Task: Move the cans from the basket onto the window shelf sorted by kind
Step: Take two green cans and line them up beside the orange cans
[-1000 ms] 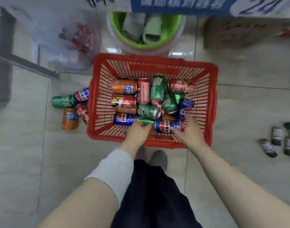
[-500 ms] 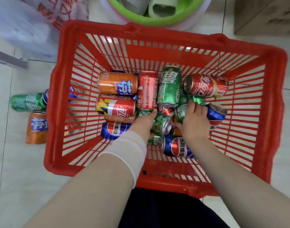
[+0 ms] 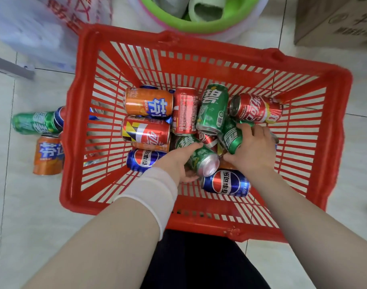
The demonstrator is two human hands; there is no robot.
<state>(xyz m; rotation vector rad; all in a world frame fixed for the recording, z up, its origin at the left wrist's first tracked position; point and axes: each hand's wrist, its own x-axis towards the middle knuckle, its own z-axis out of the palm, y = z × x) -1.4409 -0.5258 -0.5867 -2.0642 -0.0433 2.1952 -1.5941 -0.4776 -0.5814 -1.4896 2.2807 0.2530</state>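
Green cans [image 3: 205,157] lie sideways in the basket [image 3: 207,65], fingers [image 3: 244,129] clamped round two.

百事可乐 on blue can [image 3: 225,183]

Wearer's dress.
A white stretch cuff [image 3: 153,195] behind the left grip [image 3: 176,163]; right forearm [image 3: 303,215] bare; dark garment [image 3: 199,263] at the lap.

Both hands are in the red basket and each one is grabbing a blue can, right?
Almost. In the head view both hands are in the red plastic basket, but the cans are green, not blue: the left hand grips a green metal can and the right hand grips a second green metal can.
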